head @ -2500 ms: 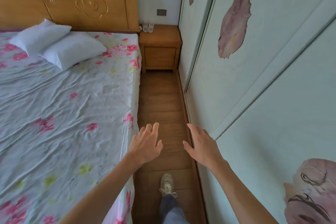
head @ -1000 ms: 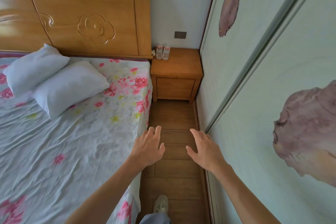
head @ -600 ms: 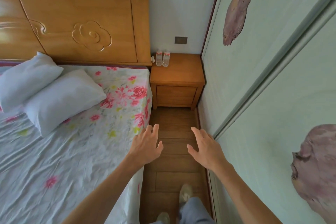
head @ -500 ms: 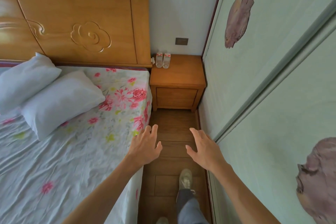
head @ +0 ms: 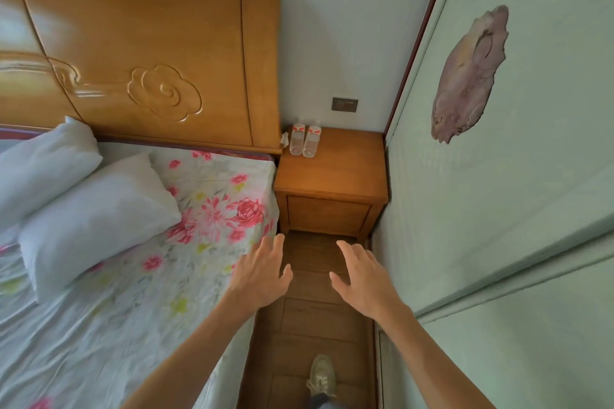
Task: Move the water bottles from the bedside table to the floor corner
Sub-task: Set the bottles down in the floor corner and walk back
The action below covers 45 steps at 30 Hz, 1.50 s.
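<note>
Clear plastic marks the target: two water bottles stand upright, touching side by side, at the back left corner of the bedside table, close against the headboard and the wall. Both hands are held out over the wooden floor of the narrow aisle, palms down and empty, with the table just beyond their fingertips and the bottles farther still, straight ahead and above the fingers in the picture. The left hand has its fingers loosely spread and gently curved, thumb out to the side, and it hangs over the edge of the flowered bed; the right hand is the same, fingers apart and gripping nothing, close beside the pale wardrobe door. Each bottle's long axis runs vertically, so a sideways wrap round the body looks the natural grasp. The pair sits slightly to the left-hand side of the gap between the hands (the left fingers seem a shade nearer, though not by much), and with two bottles and two free hands, one each looks feasible. A foot shows on the floor below.
</note>
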Each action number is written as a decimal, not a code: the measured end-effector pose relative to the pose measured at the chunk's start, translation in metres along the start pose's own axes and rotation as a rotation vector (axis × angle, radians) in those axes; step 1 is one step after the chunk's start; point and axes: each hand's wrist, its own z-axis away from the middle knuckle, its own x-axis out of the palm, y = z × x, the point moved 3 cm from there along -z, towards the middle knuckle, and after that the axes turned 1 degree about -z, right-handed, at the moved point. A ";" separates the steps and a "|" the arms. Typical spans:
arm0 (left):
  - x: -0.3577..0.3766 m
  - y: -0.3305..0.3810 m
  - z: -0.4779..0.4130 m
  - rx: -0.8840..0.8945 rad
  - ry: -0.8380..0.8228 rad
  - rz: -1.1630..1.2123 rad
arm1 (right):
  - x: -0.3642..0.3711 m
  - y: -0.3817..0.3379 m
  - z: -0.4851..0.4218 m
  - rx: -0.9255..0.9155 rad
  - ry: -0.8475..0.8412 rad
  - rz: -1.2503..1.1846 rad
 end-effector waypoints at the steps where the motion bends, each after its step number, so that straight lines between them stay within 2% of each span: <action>1: -0.001 0.002 -0.013 -0.001 0.001 0.013 | -0.004 0.006 -0.012 -0.003 -0.002 -0.001; 8: -0.003 -0.004 -0.078 -0.048 0.004 0.024 | -0.019 0.034 -0.085 -0.026 -0.032 -0.008; 23: -0.005 -0.038 -0.215 -0.124 -0.021 0.052 | -0.028 0.044 -0.234 -0.047 -0.102 0.002; 35: -0.015 -0.097 -0.394 -0.064 -0.146 0.089 | -0.034 0.060 -0.401 0.092 -0.133 -0.033; 45: -0.004 -0.113 -0.495 -0.042 -0.266 0.071 | -0.030 0.097 -0.477 0.252 -0.168 -0.054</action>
